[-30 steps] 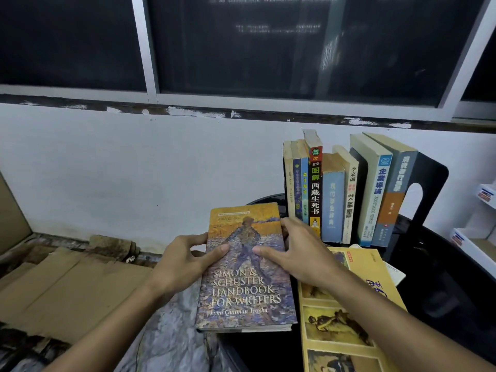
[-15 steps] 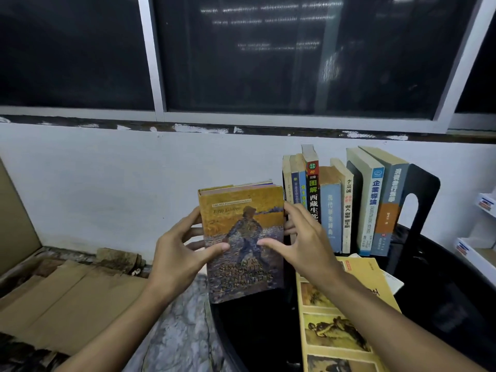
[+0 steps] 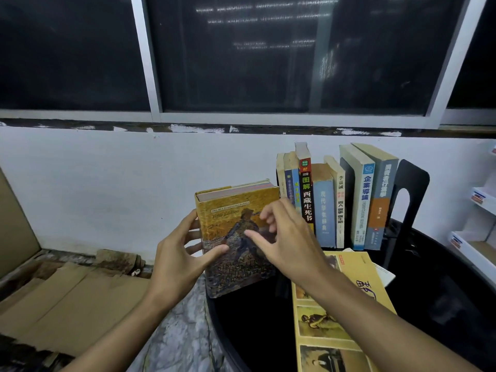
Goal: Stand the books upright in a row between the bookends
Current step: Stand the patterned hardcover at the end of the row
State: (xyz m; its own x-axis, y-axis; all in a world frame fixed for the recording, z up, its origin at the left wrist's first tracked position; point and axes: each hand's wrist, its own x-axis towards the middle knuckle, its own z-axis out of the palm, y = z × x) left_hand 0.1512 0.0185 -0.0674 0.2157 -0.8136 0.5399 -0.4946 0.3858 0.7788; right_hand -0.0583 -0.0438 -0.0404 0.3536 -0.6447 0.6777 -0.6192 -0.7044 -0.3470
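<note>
The brown-and-yellow writers' handbook [image 3: 236, 210] stands upright, cover toward me, its lower edge at the left rim of the black round table [image 3: 442, 291]. My left hand [image 3: 179, 259] grips its left edge, thumb on the cover. My right hand [image 3: 290, 237] hovers before the cover's right side, fingers spread and blurred. Just right of it is a row of upright books [image 3: 324, 205], ending at a black bookend [image 3: 410, 183]. Another dark bookend [image 3: 349, 178] stands inside the row. A large yellow book [image 3: 349, 277] lies flat on the table.
A white wall and dark window rise behind the table. Flattened cardboard [image 3: 67, 299] covers the floor at the left. White shelving [image 3: 480, 200] stands at the right edge. A white paper [image 3: 386, 275] pokes out from under the yellow book.
The handbook went from lying tilted in both hands to standing upright and moved toward the row. My right hand's fingers came off its right edge.
</note>
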